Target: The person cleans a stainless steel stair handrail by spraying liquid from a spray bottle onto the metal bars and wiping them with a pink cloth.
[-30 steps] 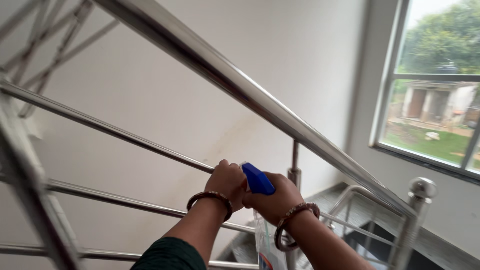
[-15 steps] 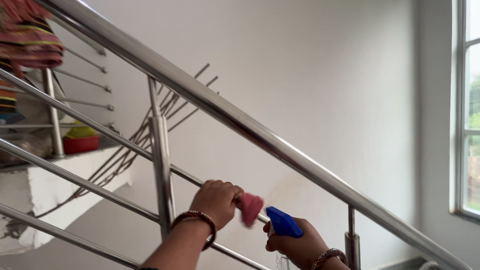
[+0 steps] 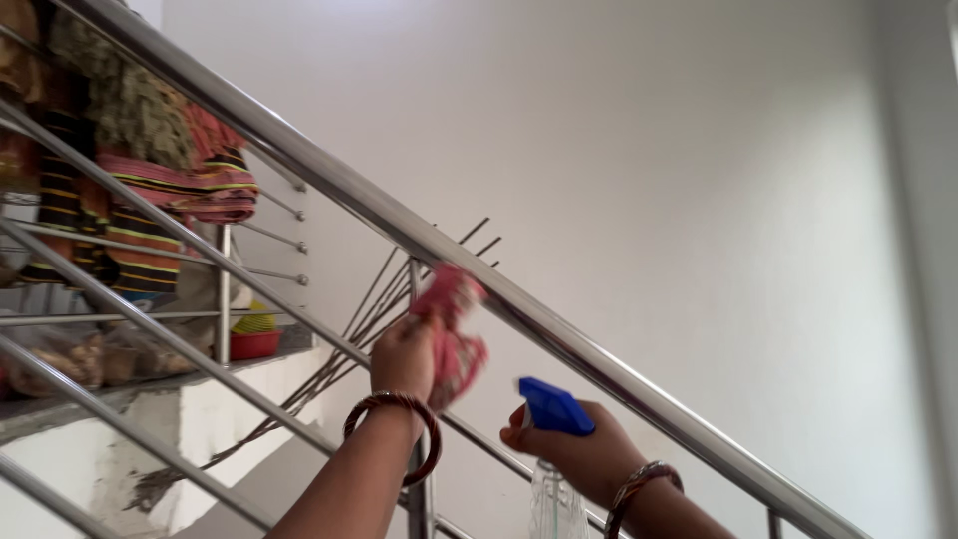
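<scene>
The left hand [image 3: 404, 357] grips a pink cloth [image 3: 451, 334] just under a sloping steel handrail [image 3: 559, 334]. The right hand [image 3: 579, 451] holds a blue-topped spray bottle [image 3: 552, 439] lower down.

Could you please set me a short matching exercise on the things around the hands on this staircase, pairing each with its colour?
Things:
1. cloth in the left hand
2. spray bottle head in the right hand
3. top handrail
4. bowl on the landing

Colours:
a. shiny silver
b. red
c. pink
d. blue

Pairs: 1-c, 2-d, 3-a, 4-b
</scene>
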